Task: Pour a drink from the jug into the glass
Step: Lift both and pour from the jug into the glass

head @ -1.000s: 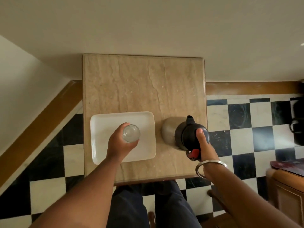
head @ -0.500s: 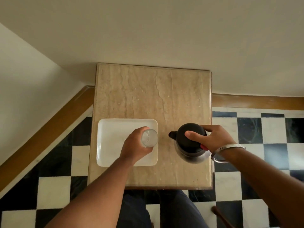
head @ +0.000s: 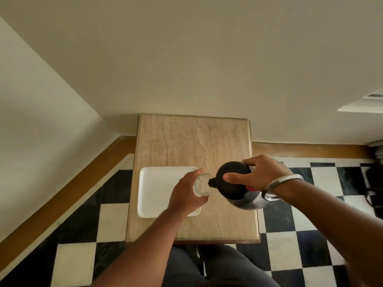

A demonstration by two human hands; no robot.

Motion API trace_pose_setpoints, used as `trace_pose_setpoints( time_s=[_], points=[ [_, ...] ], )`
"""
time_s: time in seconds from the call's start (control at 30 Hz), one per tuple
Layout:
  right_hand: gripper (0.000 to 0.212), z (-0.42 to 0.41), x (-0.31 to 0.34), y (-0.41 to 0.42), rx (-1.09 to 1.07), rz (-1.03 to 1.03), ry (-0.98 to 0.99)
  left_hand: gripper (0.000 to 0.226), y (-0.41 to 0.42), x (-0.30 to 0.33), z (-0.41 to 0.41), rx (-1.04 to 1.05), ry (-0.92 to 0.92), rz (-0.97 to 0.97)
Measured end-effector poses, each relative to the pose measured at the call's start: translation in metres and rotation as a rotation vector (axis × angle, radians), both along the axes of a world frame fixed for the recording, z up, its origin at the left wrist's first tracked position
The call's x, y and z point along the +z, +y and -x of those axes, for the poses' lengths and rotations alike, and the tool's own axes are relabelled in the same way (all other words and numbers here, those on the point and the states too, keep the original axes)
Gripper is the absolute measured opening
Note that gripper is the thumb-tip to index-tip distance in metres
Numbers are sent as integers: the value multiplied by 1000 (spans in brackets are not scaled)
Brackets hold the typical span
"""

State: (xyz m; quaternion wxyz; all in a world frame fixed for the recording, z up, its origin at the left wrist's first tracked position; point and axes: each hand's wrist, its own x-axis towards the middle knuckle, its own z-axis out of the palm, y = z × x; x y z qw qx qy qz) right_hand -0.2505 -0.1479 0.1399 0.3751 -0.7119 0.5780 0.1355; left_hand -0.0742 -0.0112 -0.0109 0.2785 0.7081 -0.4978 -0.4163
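Note:
My right hand [head: 259, 174] grips a black-topped steel jug [head: 236, 187], held above the table and tilted left, thumb on its lid. The jug's spout sits right at the rim of a clear glass [head: 202, 186]. My left hand [head: 185, 195] holds that glass from the left, raised at the right edge of a white tray [head: 155, 187]. I cannot tell whether liquid is flowing or how much is in the glass.
The small beige stone table [head: 192, 141] stands against a cream wall, with black-and-white checkered floor [head: 290, 245] on both sides. A dark object [head: 375, 183] sits at the far right edge. My legs are under the table's near edge.
The jug has turned from spout facing away to spout facing left, then moved left and tilted until its spout met the glass. The glass shifted right, off the tray's middle. The camera tilted up.

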Motion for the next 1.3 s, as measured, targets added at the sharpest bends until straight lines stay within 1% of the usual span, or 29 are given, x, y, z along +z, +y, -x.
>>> trace_pose_setpoints(
  time_s=[0.07, 0.17, 0.27, 0.37, 0.5, 0.67, 0.83, 1.0, 1.17, 1.3],
  points=[
    [89, -9, 22, -1, 86, 76, 55, 82, 1, 20, -3, -17, 2, 43],
    [93, -23, 53, -3, 199, 180, 143, 77, -2, 50, -11, -18, 6, 98],
    [88, -35, 81, -3, 297, 303, 219, 70, -7, 75, -23, -28, 3, 168],
    [86, -47, 110, -5, 348, 341, 252, 67, -12, 95, -34, -59, -23, 231],
    [84, -64, 152, -11, 400, 377, 302, 68, -15, 121, -43, -76, -63, 282],
    [85, -73, 197, -19, 403, 456, 303, 73, -17, 153, -39, -88, -105, 317],
    [85, -80, 231, -20, 463, 551, 330, 75, -26, 183, -26, -43, -153, 349],
    [77, -78, 258, -19, 533, 616, 355, 72, -34, 209, -14, 34, -233, 415],
    [74, -79, 274, -18, 598, 675, 391, 72, -43, 224, -3, 61, -304, 469],
    [73, -80, 282, -18, 632, 680, 429, 71, -46, 229, 2, 87, -334, 493]
  ],
)
